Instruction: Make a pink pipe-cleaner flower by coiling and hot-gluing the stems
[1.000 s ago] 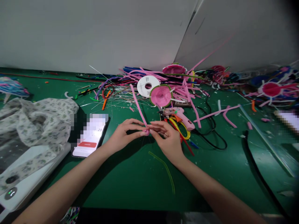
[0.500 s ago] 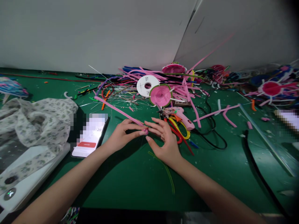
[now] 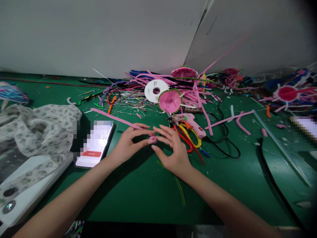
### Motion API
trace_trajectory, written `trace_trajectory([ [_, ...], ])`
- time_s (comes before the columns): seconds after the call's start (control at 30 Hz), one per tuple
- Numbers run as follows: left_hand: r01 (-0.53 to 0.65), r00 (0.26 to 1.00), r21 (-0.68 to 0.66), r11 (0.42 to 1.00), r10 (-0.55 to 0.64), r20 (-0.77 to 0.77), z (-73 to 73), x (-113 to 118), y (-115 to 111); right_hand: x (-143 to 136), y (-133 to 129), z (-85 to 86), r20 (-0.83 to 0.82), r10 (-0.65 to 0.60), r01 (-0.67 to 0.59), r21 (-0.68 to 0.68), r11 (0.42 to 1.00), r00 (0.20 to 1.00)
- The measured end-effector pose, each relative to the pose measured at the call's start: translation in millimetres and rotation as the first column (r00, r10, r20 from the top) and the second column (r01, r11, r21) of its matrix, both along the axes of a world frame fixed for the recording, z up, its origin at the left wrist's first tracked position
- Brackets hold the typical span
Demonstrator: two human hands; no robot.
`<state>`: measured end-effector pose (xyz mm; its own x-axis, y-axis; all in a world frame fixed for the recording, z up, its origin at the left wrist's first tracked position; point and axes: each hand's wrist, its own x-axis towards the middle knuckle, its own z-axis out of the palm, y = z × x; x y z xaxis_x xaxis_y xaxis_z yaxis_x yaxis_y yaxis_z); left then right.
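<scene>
My left hand [image 3: 131, 140] pinches the coiled end of a pink pipe cleaner [image 3: 111, 117] between thumb and fingers. The small round coil [image 3: 153, 140] shows at the fingertips, while the straight length runs out to the upper left. Facing it, my right hand [image 3: 173, 147] has its thumb and fingers apart, fingertips close around the coil; whether they touch it I cannot tell. Beneath the right hand a thin green strip [image 3: 180, 190] lies on the green table [image 3: 138, 195]. Beyond the hands is a pink coiled disc [image 3: 170, 101] with a green rim.
A pink glue gun [image 3: 195, 124] lies by red and yellow scissors [image 3: 192, 135], with a black cord [image 3: 230, 157] to the right. A phone [image 3: 95, 145] and patterned cloth [image 3: 49, 132] are on the left. Behind stand a white spool [image 3: 152, 86] and heaped pink pipe cleaners [image 3: 148, 77].
The pipe cleaner's free end has swung down and to the left, and the strip lies flatter. The coil has turned slightly at the fingertips. My right thumb has shifted a little toward it.
</scene>
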<state>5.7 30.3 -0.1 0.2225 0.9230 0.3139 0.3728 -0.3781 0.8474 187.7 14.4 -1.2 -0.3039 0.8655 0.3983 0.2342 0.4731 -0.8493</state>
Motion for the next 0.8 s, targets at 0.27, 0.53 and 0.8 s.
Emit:
trace_trajectory([
  [0.27, -0.085, 0.993, 0.037, 0.996, 0.087, -0.075, 0.6, -2, 1, 0, 1, 0.8, 0.047, -0.03, 0.032, -0.04, 0.999, 0.998],
  [0.53, 0.003, 1.0, -0.013, 1.0, -0.003, -0.026, 12.2, -7, 1, 4, 8, -4.5, 0.231, -0.082, 0.036, 0.196, 0.98, 0.969],
  [0.8, -0.01, 1.0, -0.056, 0.998, 0.008, -0.027, 10.2, -7, 2, 3, 8, -3.8, 0.222, -0.115, 0.065, 0.22, 0.973, 0.968],
])
